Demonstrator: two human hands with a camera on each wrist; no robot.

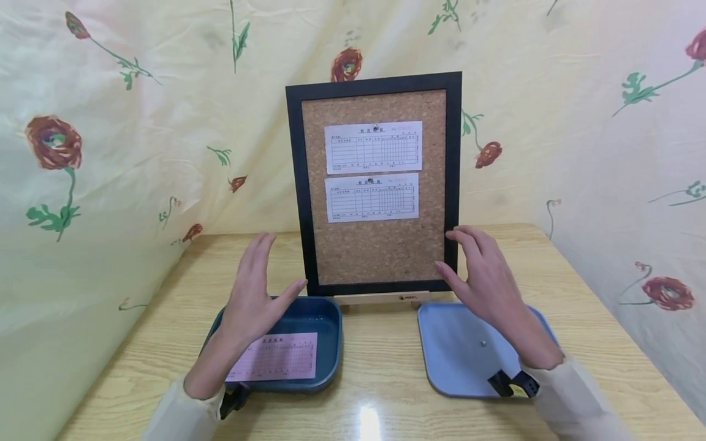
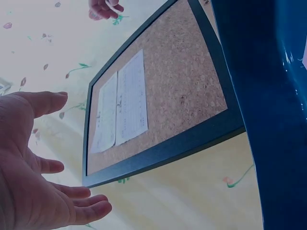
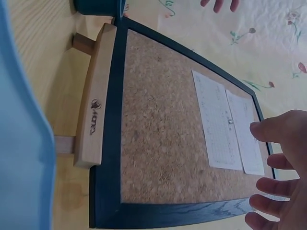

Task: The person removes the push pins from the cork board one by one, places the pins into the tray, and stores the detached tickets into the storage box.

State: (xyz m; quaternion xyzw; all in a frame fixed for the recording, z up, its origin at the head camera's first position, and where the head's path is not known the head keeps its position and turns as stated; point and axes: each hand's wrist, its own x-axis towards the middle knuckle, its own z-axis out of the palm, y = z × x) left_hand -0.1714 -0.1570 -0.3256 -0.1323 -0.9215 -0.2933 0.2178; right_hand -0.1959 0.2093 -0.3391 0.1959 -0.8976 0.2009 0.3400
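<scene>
My left hand (image 1: 249, 303) and right hand (image 1: 489, 282), both empty and outspread, flanked the corkboard (image 1: 380, 252); light, even contact seemed best to keep pinned slips (image 1: 372, 199) undisturbed

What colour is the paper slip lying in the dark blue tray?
The paper slip is pink, with a printed grid. It shows best in the head view.

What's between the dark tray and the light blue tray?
Head view: bare table between the dark tray and the light blue tray, with a wooden ledge across the far end.
</scene>
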